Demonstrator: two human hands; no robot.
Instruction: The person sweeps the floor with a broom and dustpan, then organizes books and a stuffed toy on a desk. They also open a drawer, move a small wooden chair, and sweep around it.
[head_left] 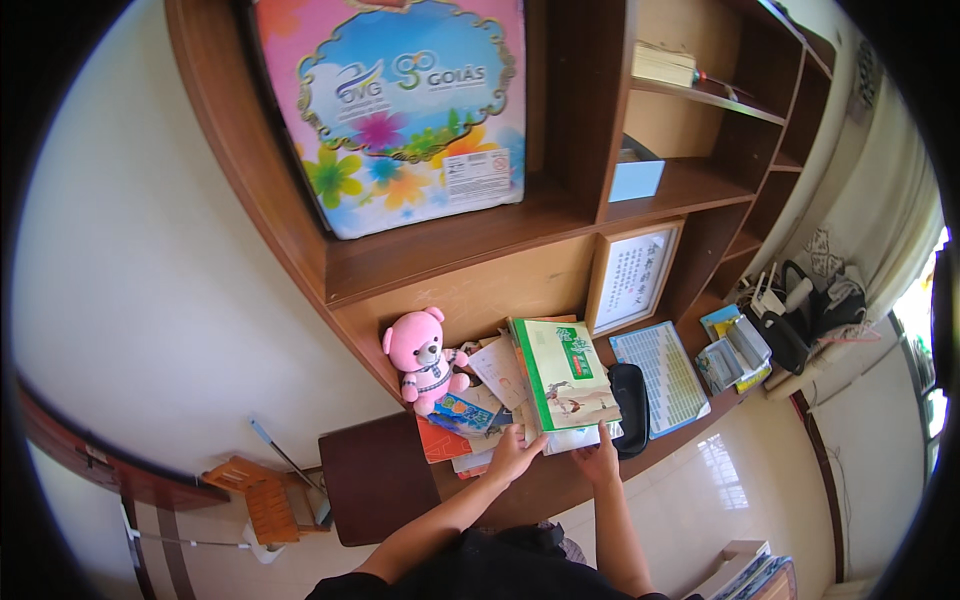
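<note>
Wooden desk [560, 480] | both hands grip book stack [560, 385] | fingertips hidden beneath it

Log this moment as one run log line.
left hand: on loose papers | right hand: at green book near edge | pink teddy bear: sitting left

Green-and-cream illustrated book [566, 378], flat atop a stack of papers [500, 385] on the wooden desk [530, 490]
</note>
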